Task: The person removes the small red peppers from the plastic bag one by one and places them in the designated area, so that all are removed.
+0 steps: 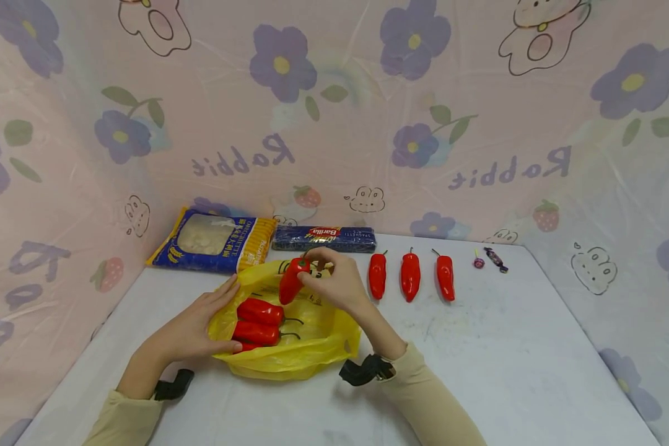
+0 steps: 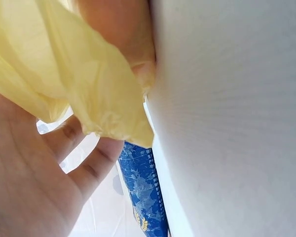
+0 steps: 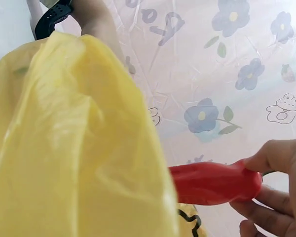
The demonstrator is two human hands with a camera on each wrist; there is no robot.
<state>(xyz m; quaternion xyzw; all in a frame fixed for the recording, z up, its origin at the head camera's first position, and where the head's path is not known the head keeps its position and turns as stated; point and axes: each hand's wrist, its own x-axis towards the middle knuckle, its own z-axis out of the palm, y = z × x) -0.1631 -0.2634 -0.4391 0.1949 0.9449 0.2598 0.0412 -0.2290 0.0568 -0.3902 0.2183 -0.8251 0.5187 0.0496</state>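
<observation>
My right hand [image 1: 337, 282] pinches a red pepper [image 1: 292, 282] near its stem end, holding it over the mouth of a yellow plastic bag [image 1: 290, 365]. The right wrist view shows that pepper [image 3: 212, 183] between thumb and fingers, its tip hidden behind the bag [image 3: 79, 138]. At the bag's left rim, my left hand [image 1: 192, 325] grips the plastic, thumb over the edge and fingers along the outside. Several more red peppers [image 1: 262, 311] lie inside the bag, one mostly hidden below the thumb. Three red peppers [image 1: 410, 276] stand in a row right of the bag.
Behind the bag lie a blue and yellow pasta packet [image 1: 206, 241] and a dark blue spaghetti pack [image 1: 326, 238]. A small lollipop [image 1: 478, 262] and a dark wrapped candy [image 1: 496, 260] are at the back right of the white table [image 1: 513, 359]. Patterned cloth [image 1: 345, 124] encloses the table.
</observation>
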